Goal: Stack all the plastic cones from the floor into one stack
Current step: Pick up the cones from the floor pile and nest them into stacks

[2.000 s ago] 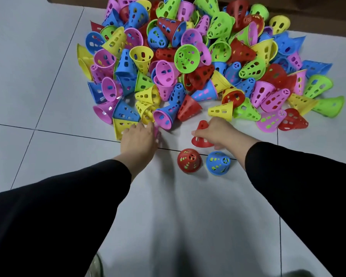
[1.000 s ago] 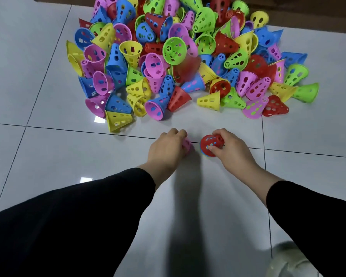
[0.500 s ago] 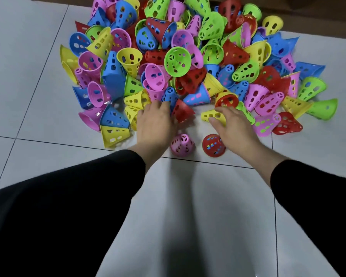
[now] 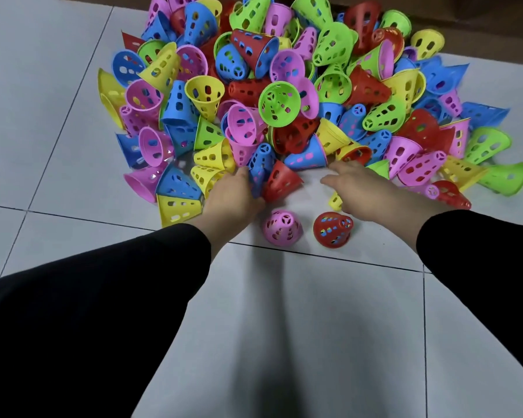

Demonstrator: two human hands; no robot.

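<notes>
Now | left hand grips blue cone (pile edge) | right hand over yellow cone

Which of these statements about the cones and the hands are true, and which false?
1. Two cones stand upright apart from the pile: a pink plastic cone and a red plastic cone. True.
2. The left hand touches a blue plastic cone at the pile's edge. True.
3. The right hand holds a green cone high in the air. False: it lies low over a yellow plastic cone.
4. All cones are in one stack. False: most lie loose in the heap of cones.
</notes>
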